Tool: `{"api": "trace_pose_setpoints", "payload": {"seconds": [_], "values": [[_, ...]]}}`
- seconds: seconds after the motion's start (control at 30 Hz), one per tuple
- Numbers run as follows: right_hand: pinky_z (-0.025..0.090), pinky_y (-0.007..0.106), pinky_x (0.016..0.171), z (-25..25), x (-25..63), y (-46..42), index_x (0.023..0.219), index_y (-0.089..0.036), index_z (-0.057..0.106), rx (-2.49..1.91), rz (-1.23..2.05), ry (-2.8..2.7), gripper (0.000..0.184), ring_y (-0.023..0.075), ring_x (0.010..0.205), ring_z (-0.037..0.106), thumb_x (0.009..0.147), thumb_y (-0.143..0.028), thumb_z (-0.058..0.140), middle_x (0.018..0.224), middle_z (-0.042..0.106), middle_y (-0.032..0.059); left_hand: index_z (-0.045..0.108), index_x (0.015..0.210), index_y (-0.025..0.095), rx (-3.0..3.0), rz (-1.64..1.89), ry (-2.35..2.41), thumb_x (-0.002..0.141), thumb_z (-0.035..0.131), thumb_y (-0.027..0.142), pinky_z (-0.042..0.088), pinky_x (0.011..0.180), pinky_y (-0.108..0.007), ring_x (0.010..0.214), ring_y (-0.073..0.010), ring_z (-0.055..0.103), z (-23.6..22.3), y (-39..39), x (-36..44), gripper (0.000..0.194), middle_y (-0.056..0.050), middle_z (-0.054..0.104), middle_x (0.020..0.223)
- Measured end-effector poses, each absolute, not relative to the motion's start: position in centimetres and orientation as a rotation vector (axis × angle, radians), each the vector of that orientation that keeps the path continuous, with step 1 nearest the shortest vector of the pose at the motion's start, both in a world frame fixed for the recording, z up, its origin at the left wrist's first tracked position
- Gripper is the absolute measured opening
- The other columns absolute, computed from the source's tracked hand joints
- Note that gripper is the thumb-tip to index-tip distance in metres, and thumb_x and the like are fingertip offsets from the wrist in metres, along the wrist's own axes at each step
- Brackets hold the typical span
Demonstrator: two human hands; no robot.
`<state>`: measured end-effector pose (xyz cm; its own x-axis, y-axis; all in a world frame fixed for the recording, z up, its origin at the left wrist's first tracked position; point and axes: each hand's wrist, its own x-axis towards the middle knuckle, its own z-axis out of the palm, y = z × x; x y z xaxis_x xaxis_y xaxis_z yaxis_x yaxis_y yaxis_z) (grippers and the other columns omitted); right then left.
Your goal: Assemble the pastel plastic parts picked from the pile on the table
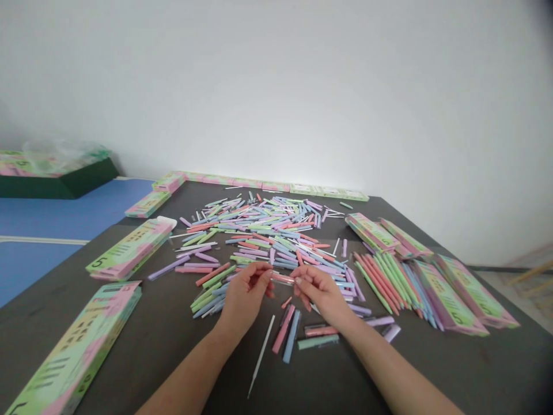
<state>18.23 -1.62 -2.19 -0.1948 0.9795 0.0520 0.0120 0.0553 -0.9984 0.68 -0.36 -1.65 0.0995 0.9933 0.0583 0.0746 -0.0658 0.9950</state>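
pink pen piece (283, 279) sideways between hands (244, 294) (320, 291)

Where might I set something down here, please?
Bare tabletop shows between the nearest left carton and the left forearm, and in front of the near right cartons, beside the right forearm. The tabletop's middle is crowded with loose pen parts.

One head-worn camera supplied the view. It sat above the near side of the dark table (151, 323), roughly centred, and faced forward and obliquely down across the tabletop. The forearms entered from the bottom edge; the left hand (244, 297) and right hand (322, 294) lay near the lens, just below mid-frame. The far row of boxes (275, 187) stood well away. The pale wall (276, 86) filled the upper part. Blue surface (52, 216) bounded the left side, floor (496, 278) the right.
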Motion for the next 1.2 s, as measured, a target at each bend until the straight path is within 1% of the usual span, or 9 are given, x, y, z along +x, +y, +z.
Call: {"api": "trace_pose_setpoints", "payload": {"seconds": [0.13, 0.27, 0.37, 0.47, 0.63, 0.77, 0.97, 1.13, 1.2], "values": [[0.035, 0.018, 0.037, -2.3, 18.6, -1.5, 0.088, -0.017, 0.056, -1.14, 1.213, -1.351, 0.024, 0.0051, 0.038, 0.044, 0.083, -0.041, 0.057, 0.061, 0.056, -0.0044, 0.066, 0.089, 0.015, 1.488, 1.035, 1.199, 0.08, 0.056, 0.032, 0.042, 0.049, -0.023, 0.048, -0.0123, 0.054, -1.8, -0.2, 0.6, 0.021, 0.001, 0.06, 0.06], [0.033, 0.018, 0.036, -2.3, 18.6, -1.5, 0.086, -0.017, 0.056, -1.163, 1.206, -1.358, 0.024, 0.0049, 0.038, 0.042, 0.083, -0.04, 0.056, 0.058, 0.054, -0.0051, 0.07, 0.084, 0.017, 1.691, 0.903, 1.146, 0.081, 0.057, 0.031, 0.042, 0.062, -0.024, 0.067, -0.0149, 0.056, -1.4, -0.5, 0.7, 0.019, -0.002, 0.065, 0.075], [0.032, 0.017, 0.037, -2.6, 18.5, -1.7, 0.085, -0.017, 0.055, -1.154, 1.241, -1.412, 0.021, 0.0049, 0.038, 0.042, 0.084, -0.038, 0.055, 0.057, 0.053, -0.0054, 0.069, 0.085, 0.016, 1.73, 0.737, 1.009, 0.085, 0.051, 0.035, 0.038, 0.059, -0.024, 0.066, -0.0143, 0.052, -1.1, -0.8, 1.0, 0.026, 0.0, 0.06, 0.07], [0.032, 0.017, 0.038, -2.9, 18.1, -1.8, 0.084, -0.017, 0.056, -1.135, 1.3, -1.461, 0.02, 0.0052, 0.04, 0.042, 0.085, -0.037, 0.055, 0.056, 0.052, -0.0054, 0.066, 0.082, 0.015, 1.759, 0.674, 0.987, 0.088, 0.046, 0.034, 0.035, 0.058, -0.024, 0.064, -0.0138, 0.048, -1.2, -1.1, 1.2, 0.027, 0.001, 0.054, 0.065], [0.04, 0.02, 0.042, -2.8, 17.9, -1.7, 0.089, -0.017, 0.057, -1.025, 1.387, -1.394, 0.026, 0.0077, 0.044, 0.05, 0.081, -0.041, 0.06, 0.059, 0.056, -0.0044, 0.062, 0.08, 0.015, 1.782, 0.745, 0.986, 0.089, 0.045, 0.032, 0.036, 0.063, -0.024, 0.067, -0.0135, 0.049, -1.2, -1.0, 1.1, 0.025, 0.001, 0.056, 0.07], [0.04, 0.02, 0.041, -2.5, 18.1, -1.7, 0.087, -0.017, 0.057, -1.044, 1.39, -1.364, 0.029, 0.0075, 0.043, 0.05, 0.078, -0.043, 0.064, 0.059, 0.058, -0.0039, 0.062, 0.085, 0.015, 1.755, 0.762, 0.924, 0.09, 0.044, 0.03, 0.038, 0.066, -0.024, 0.071, -0.0142, 0.05, -0.9, -1.1, 1.1, 0.024, -0.001, 0.059, 0.075], [0.041, 0.02, 0.042, -2.5, 18.2, -1.8, 0.085, -0.017, 0.057, -1.077, 1.377, -1.363, 0.027, 0.0075, 0.044, 0.051, 0.078, -0.043, 0.064, 0.06, 0.059, -0.0033, 0.061, 0.085, 0.015, 1.745, 0.729, 0.927, 0.089, 0.045, 0.029, 0.038, 0.067, -0.025, 0.073, -0.0153, 0.051, -0.9, -1.2, 1.1, 0.021, -0.002, 0.057, 0.076], [0.041, 0.021, 0.044, -2.5, 18.0, -1.9, 0.081, -0.018, 0.059, -1.103, 1.348, -1.434, 0.024, 0.0081, 0.045, 0.05, 0.079, -0.041, 0.063, 0.059, 0.059, -0.0033, 0.058, 0.096, 0.017, 1.642, 0.738, 0.908, 0.088, 0.046, 0.027, 0.037, 0.058, -0.023, 0.063, -0.013, 0.048, -1.3, -1.6, 1.5, 0.019, 0.001, 0.054, 0.069], [0.042, 0.022, 0.047, -2.7, 17.8, -2.0, 0.086, -0.018, 0.06, -1.111, 1.342, -1.461, 0.021, 0.0086, 0.047, 0.051, 0.082, -0.039, 0.06, 0.061, 0.059, -0.003, 0.06, 0.099, 0.017, 1.587, 0.794, 0.924, 0.087, 0.048, 0.028, 0.035, 0.052, -0.022, 0.057, -0.0121, 0.046, -1.3, -1.8, 1.7, 0.02, 0.001, 0.053, 0.065]]}}
